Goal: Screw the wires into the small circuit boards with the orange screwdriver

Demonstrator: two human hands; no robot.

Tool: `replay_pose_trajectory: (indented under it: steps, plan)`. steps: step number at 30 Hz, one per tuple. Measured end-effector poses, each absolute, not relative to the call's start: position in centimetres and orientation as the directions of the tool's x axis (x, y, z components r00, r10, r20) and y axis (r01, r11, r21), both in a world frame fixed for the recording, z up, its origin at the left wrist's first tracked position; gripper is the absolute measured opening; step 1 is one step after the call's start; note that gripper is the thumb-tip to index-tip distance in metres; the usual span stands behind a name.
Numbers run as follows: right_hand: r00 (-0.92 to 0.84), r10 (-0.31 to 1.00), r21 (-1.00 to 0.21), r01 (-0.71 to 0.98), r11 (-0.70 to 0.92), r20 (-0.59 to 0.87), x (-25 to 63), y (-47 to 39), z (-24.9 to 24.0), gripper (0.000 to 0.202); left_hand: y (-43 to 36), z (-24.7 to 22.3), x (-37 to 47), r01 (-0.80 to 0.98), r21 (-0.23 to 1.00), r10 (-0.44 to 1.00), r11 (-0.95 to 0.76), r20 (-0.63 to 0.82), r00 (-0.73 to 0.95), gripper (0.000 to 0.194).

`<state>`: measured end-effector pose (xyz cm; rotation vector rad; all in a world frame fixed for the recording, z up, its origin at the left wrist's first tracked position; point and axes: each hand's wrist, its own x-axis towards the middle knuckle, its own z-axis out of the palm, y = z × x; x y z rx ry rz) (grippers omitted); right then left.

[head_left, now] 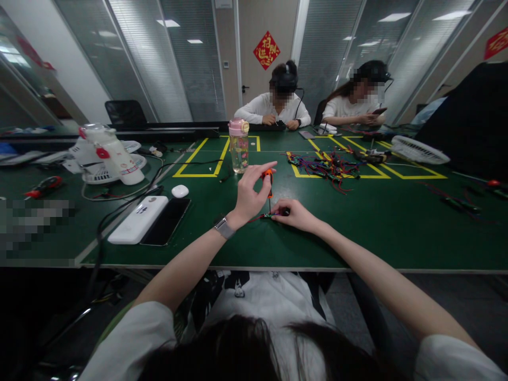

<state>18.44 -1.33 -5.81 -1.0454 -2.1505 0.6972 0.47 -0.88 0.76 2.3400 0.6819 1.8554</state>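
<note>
Green tabletop [222, 248] stretches beneath. The left hand [250, 193] grips an orange screwdriver [270, 194] upright, its shaft pointing down at a circuit board [268, 216] the right hand [297, 216] holds.

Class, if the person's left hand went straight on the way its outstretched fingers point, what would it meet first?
Probably the heap of wires, ahead and to the right of the left hand. Depth is unclear, though: the hand is raised above the table, so it might pass over it.
</note>
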Motion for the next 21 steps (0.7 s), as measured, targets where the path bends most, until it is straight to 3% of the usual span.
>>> replay_pose_trajectory:
  steps: [10,16,21]
  plan:
    - [-0.479,0.818,-0.68,0.486,0.549,0.318,18.42,-1.28,-5.86,0.011,-0.88,0.71,0.58,0.353,0.339,0.402,-0.872,0.908,0.121,0.017]
    - [-0.494,0.807,-0.675,0.476,0.563,0.325,18.42,-1.29,-5.75,0.011,-0.64,0.47,0.44,0.268,0.384,0.442,-0.884,0.874,0.203,0.032]
    - [-0.49,0.808,-0.677,0.474,0.562,0.327,18.37,-1.29,-5.73,0.011,-0.79,0.75,0.42,0.293,0.344,0.408,-0.892,0.891,0.197,0.029]
